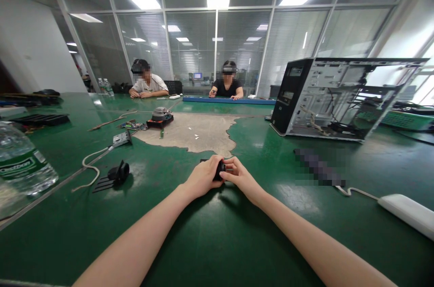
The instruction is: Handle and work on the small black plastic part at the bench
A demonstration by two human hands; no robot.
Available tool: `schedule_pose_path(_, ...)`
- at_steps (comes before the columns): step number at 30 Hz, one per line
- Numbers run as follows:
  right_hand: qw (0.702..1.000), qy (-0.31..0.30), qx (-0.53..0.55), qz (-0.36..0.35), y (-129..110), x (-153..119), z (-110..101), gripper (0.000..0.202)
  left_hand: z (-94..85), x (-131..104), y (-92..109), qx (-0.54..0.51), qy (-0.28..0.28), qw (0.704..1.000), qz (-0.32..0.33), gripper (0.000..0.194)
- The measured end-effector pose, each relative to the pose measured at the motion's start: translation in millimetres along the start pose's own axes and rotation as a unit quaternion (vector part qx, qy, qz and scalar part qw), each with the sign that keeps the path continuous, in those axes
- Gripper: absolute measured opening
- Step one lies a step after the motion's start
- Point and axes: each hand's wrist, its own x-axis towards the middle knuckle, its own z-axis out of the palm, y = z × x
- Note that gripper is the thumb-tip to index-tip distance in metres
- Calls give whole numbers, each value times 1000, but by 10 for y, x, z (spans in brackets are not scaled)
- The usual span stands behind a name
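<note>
Both hands meet around a small black plastic part (220,171), just above the green tabletop in front of me. My left hand (202,175) wraps its far and left sides and covers much of it. From the right, my right hand (240,174) pinches the part with thumb and fingertips. A dark piece of it shows past the left knuckles; its exact kind is hidden. To the left lies a black bracket with slats and a round end (118,173). Beside that, a small metal box (121,138) trails a pale cable.
An open computer case (294,101) stands at right, near a white power strip (407,212). A water bottle (25,160) is at left. Beyond a worn bare patch (210,126) sits a heatsink fan (160,116). Two people sit across the table behind a blue strip (227,100).
</note>
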Motion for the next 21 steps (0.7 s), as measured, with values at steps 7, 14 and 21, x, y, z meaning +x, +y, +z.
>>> schedule_pose_path(7,998,46,-29,13,85,36,-11,30,6,9,8,3,5,1000,0,56)
schedule_pose_path(14,1000,1,-1,6,26,10,-20,31,5,7,15,5,-5,1000,-16,58)
schedule_pose_path(21,999,34,-21,12,71,26,-18,28,-45,8,65,-4,-8,1000,-10,58)
